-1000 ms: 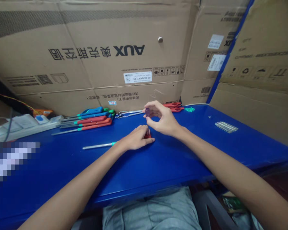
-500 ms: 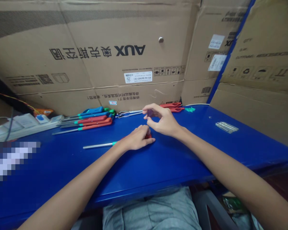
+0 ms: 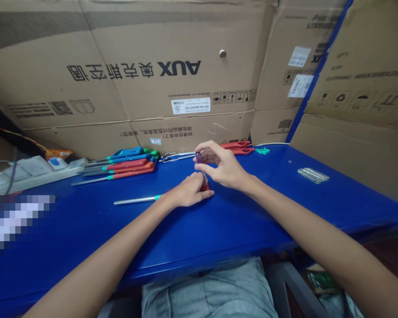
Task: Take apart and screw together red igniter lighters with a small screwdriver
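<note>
My left hand (image 3: 188, 192) is closed over the red handle of a screwdriver (image 3: 135, 200) that lies on the blue table (image 3: 86, 229), its steel shaft pointing left. My right hand (image 3: 220, 165) hovers just above, with thumb and fingers pinched on a small purple-handled screwdriver (image 3: 198, 157) held upright. Its thin tip points down at the red handle end (image 3: 204, 188) by my left fingers.
Several red, blue and green-handled screwdrivers (image 3: 126, 164) lie in a row at the back left. Red-handled tools (image 3: 239, 147) and small green pieces (image 3: 262, 151) lie at the back. Clear tubes (image 3: 312, 175) rest to the right. Cardboard boxes (image 3: 152, 75) wall the table; a power strip (image 3: 29, 174) sits left.
My right hand has shifted slightly left and turned the small purple screwdriver between its fingers. My left hand has stayed on the red handle.
</note>
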`<move>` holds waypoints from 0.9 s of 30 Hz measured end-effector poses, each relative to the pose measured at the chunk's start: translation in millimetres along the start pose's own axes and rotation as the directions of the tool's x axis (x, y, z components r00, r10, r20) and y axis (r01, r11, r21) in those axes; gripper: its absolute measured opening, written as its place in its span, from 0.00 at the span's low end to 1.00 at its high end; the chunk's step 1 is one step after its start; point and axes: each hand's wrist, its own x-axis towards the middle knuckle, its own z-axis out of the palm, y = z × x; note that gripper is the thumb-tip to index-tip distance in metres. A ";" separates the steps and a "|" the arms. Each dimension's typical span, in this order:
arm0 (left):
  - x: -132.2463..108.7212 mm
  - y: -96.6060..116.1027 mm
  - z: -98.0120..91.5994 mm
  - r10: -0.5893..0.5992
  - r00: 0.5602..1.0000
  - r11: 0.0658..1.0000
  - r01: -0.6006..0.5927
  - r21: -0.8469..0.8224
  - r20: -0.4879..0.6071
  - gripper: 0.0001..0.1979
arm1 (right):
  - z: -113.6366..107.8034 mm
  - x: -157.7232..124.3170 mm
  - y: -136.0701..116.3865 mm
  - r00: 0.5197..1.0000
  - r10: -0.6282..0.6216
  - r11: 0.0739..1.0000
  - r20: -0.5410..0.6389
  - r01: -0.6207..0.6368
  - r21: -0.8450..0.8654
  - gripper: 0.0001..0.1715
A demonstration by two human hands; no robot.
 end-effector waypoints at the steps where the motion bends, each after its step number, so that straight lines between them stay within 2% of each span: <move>1: 0.2 -0.4 0.3 0.011 1.000 1.000 -0.011 -0.007 -0.002 0.16 | 0.5 -0.5 -1.9 1.000 0.005 1.000 0.022 -0.005 0.014 0.18; 7: 1.2 -1.0 1.6 0.051 0.999 0.997 -0.050 -0.058 0.002 0.16 | -0.5 -1.5 -5.4 0.995 -0.048 0.999 0.086 0.049 -0.003 0.18; 11: 0.9 -1.7 2.0 0.028 1.000 0.998 -0.028 -0.052 -0.003 0.16 | -2.9 0.3 -4.4 0.989 -0.147 0.971 0.031 0.150 -0.184 0.19; 15: 0.1 -1.4 1.1 0.027 1.000 1.000 -0.027 -0.001 0.003 0.16 | -5.4 1.8 -4.0 0.977 -0.210 0.922 -0.033 0.187 -0.341 0.11; 18: -0.7 0.5 -0.1 0.008 1.000 0.999 -0.008 0.032 0.012 0.16 | -6.0 1.6 -2.9 0.982 -0.185 0.937 -0.026 0.168 -0.307 0.12; 22: -0.7 1.7 -0.7 0.013 1.000 1.000 -0.013 0.026 0.010 0.15 | -5.6 0.2 -3.0 0.991 -0.131 0.975 -0.020 0.125 -0.186 0.19; 27: 0.7 -1.8 1.4 0.003 1.000 1.000 -0.004 0.019 0.027 0.15 | -3.5 -1.0 -5.6 0.994 -0.108 0.987 -0.005 0.106 -0.124 0.16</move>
